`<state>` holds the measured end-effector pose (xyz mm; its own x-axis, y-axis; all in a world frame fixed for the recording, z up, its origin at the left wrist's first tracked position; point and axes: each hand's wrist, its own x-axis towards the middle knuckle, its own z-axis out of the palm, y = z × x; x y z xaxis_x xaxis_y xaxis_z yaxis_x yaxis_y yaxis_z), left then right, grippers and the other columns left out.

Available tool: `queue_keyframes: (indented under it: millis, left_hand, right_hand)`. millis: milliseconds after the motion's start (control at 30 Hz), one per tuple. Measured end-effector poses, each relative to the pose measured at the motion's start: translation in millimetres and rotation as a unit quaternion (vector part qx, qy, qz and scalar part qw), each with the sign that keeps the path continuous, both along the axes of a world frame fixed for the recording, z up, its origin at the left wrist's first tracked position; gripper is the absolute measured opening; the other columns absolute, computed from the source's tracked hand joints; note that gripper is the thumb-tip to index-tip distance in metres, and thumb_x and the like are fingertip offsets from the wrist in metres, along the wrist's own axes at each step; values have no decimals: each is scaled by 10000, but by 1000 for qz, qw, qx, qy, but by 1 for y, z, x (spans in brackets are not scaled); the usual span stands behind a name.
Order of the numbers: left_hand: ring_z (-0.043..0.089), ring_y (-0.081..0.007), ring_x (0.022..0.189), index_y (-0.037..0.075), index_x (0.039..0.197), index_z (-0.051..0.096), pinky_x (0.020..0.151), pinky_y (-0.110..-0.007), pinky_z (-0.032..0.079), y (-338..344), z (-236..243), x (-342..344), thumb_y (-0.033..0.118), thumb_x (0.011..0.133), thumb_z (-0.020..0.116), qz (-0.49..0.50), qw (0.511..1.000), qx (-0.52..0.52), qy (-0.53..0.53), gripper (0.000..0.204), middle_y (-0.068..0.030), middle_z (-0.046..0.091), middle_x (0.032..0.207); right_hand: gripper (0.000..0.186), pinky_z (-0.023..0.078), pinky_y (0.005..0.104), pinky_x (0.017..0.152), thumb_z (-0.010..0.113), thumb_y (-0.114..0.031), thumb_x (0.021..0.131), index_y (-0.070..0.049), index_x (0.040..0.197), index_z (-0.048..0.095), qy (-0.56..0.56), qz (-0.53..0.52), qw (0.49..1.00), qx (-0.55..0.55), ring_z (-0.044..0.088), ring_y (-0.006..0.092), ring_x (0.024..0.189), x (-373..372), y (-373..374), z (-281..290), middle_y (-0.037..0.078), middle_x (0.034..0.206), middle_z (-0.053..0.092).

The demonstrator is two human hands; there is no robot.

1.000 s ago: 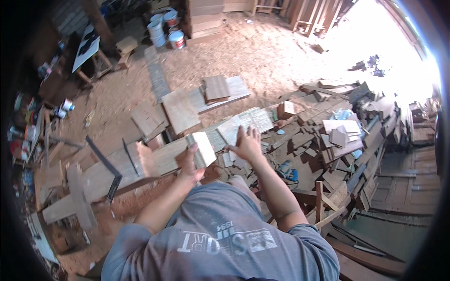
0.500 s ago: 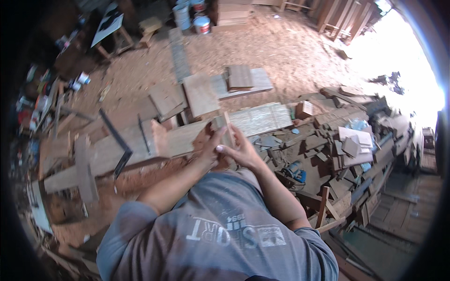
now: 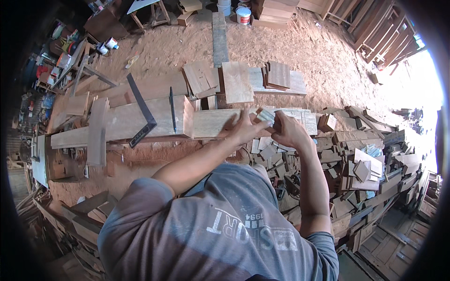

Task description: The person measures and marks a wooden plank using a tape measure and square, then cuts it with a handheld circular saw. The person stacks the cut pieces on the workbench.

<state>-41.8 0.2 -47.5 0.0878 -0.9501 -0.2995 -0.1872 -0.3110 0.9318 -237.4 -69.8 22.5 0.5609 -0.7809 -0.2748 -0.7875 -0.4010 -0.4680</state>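
Observation:
A small pale wood piece (image 3: 266, 115), smeared by motion, is between my two hands above the long plank (image 3: 211, 122). My right hand (image 3: 291, 131) grips it from the right with bent fingers. From the left, my left hand (image 3: 244, 129) has its thumb against the piece, its fingers partly hidden behind. To the left, a dark try square (image 3: 146, 112) and a slim dark pencil-like tool (image 3: 173, 110) lie on a thick wooden board (image 3: 161, 117). Just beyond my hands is a flat wood panel (image 3: 237, 82).
Several stacked panels (image 3: 277, 75) lie on the far plank. Wood offcuts (image 3: 361, 171) are heaped to the right. A loose board (image 3: 97, 131) crosses the bench at left. White buckets (image 3: 243, 16) stand at the back on the sawdust-covered floor (image 3: 187, 47).
The view has shifted, so the bench sits differently in it. My hands have moved right along the plank and raised the wood piece, now turned. The elbows are wider apart.

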Motion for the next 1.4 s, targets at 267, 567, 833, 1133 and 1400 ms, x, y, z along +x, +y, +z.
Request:
queue_keyframes:
  millis: [267,567,833,1133,1400]
  left_hand:
    - [598,-391,1407,65,1700,375,1288,-588,335,-44,-4,-10,224,822,858,-288,783,-263,-484,1014,-236,688,1377]
    - [696,-342,1301,42,1386,659,1135,-457,506,-61,46,6,284,807,967,-234,957,-99,-141,700,-198,749,1347]
    - [667,-220,1270,41,1395,578,1104,-386,523,-39,-42,32,121,828,948,-171,962,-213,18,682,-119,703,1312]
    - [722,-273,1185,38,1338,532,1027,-393,553,-27,-63,33,225,847,941,-130,976,-159,-65,665,-154,720,1239]
    - [715,-326,1270,88,1377,559,1026,-426,578,-34,-70,26,391,795,986,-129,969,-192,-83,783,-157,731,1284]
  right_hand:
    - [738,587,531,973,901,-345,871,15,1417,560,27,-1,999,18,710,440,1220,-5,-9,-26,297,1423,647]
    - [1315,254,519,1353,980,-128,747,-95,1764,147,-543,-281,783,117,315,347,1641,-85,31,-101,205,1747,344]
    - [758,556,446,1067,940,-147,855,17,1461,516,-436,-162,883,64,716,329,1244,-16,15,-90,175,1340,726]
    - [850,532,477,1087,895,-239,905,-16,1567,412,-314,-108,943,9,677,404,1303,-17,13,-139,257,1378,690]
    - [826,389,434,1255,698,-23,883,8,1642,373,-462,-152,872,54,529,338,1468,1,29,-149,230,1528,552]
